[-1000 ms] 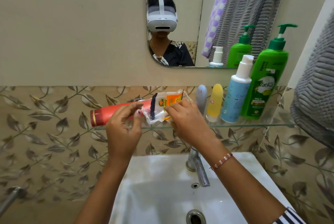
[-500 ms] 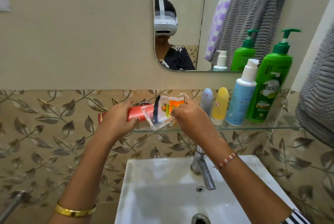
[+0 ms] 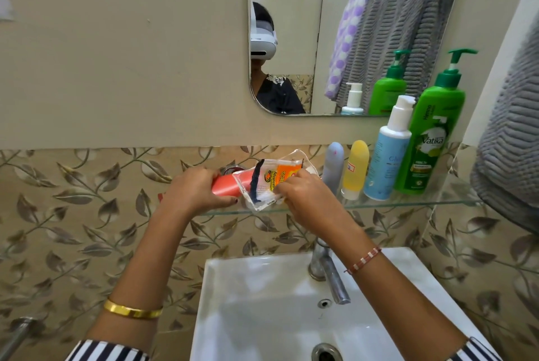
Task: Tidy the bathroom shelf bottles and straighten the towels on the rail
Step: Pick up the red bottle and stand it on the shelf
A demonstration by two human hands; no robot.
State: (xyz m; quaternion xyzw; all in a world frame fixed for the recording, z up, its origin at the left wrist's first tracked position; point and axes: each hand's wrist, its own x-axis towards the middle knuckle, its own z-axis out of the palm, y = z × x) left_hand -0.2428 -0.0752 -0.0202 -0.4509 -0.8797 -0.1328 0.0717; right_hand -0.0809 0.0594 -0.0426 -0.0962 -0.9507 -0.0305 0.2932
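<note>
Red bottle (image 3: 226, 185): lying on glass shelf (image 3: 408, 203), gripped by left hand (image 3: 198, 190). Right hand (image 3: 303, 194) pinches plastic packet (image 3: 269, 183). Advice: stand bottle upright beside the others.

The scene is lit evenly and fairly brightly by soft, diffuse light; no hard shadows are cast anywhere. A small bright glare spot is seen near the upper left of the mirror (image 3: 291, 40), and broad pale sheen is spread over the white sink (image 3: 262, 302) below the mirror (its basin looks slightly washed out). Faint shading is seen on the tiled wall under the glass shelf (image 3: 408, 203) below the mirror. Wide-angle distortion is marked: the mirror's edges are bowed and tilted, and the grey towel (image 3: 513, 156) right of the mirror is stretched at the frame edge. Slight softness is noticed throughout, with label print only partly legible.
</note>
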